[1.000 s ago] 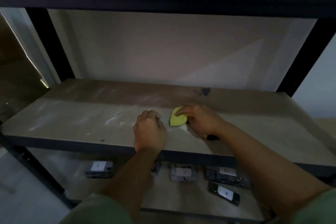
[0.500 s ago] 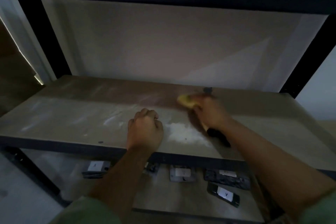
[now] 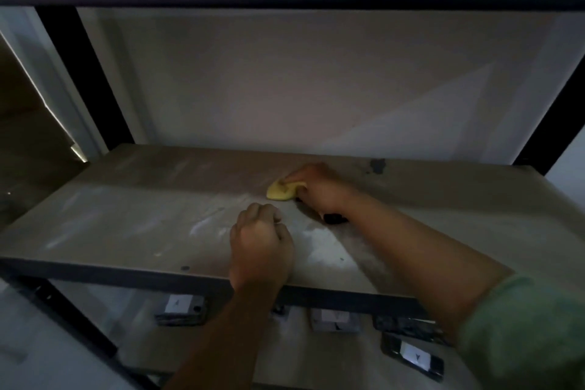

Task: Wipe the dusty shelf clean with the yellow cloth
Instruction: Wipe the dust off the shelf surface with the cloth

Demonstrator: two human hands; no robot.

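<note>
Wiping under way, mid-shelf.
Right hand (image 3: 319,190) presses the bunched yellow cloth (image 3: 281,191) onto the shelf (image 3: 126,225); left hand (image 3: 261,244) fisted, seemingly empty. Next: sweep toward white dust (image 3: 319,239) at five o'clock.

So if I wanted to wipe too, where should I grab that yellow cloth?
Probably from above, palm down, as the right hand does now. The yellow cloth lies bunched low on the shelf, so there is no handle or edge standing up; pressing fingers over its top, then curling round the lump, looks best.
</note>
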